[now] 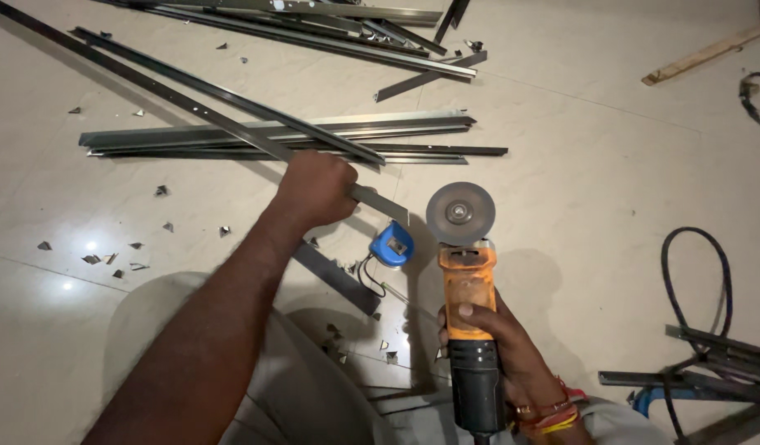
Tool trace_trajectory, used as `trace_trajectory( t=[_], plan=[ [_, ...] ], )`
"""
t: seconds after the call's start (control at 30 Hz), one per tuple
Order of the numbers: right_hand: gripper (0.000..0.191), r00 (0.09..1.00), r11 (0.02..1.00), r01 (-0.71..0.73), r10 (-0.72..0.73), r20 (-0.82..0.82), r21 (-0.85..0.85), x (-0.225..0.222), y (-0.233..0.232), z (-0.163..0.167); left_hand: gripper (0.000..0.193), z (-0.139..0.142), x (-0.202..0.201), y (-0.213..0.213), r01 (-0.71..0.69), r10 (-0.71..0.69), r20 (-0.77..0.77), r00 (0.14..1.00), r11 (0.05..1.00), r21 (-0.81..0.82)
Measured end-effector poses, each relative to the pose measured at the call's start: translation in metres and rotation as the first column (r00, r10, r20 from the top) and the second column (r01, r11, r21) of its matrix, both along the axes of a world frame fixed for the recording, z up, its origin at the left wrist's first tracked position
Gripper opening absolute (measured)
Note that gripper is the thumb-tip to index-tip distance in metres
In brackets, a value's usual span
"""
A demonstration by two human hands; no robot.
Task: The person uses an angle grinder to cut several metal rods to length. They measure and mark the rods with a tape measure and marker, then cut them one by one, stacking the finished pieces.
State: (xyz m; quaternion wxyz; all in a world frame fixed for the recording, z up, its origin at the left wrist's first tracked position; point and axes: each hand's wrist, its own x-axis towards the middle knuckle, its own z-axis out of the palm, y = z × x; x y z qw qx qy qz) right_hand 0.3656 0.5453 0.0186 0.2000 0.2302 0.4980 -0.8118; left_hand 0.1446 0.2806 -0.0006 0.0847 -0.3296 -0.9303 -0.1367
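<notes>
My left hand [314, 191] grips a long dark metal strip [174, 95] near its cut end, which sticks out to the right of my fist and is lifted off the floor. My right hand [499, 338] holds an orange and black angle grinder [469, 313] by its body, with the grey cutting disc [460, 213] pointing away from me, just right of the strip's end and apart from it. A blue tape measure [392, 245] lies on the floor between the two hands.
Bundles of metal channels [273, 132] lie across the pale tiled floor, with more at the top [314, 29]. Small metal offcuts [108, 257] are scattered left. A short dark strip [339, 278] lies near my knee. A black cable [693, 280] loops right; a wooden slat [701, 56] lies top right.
</notes>
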Motion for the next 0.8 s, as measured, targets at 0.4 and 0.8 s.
trace_trajectory(
  t=[0.4,0.8],
  plan=[
    [0.056,1.000,1.000,0.000,0.000,0.029,-0.003,-0.006,0.002,-0.006,0.016,-0.017,0.003,0.010,0.002,0.003,-0.049,0.999,0.995,0.103],
    [0.058,1.000,1.000,-0.014,0.014,0.020,0.005,-0.007,0.003,-0.008,0.025,-0.014,0.006,0.014,-0.068,0.076,-0.030,0.997,0.976,0.208]
  ],
)
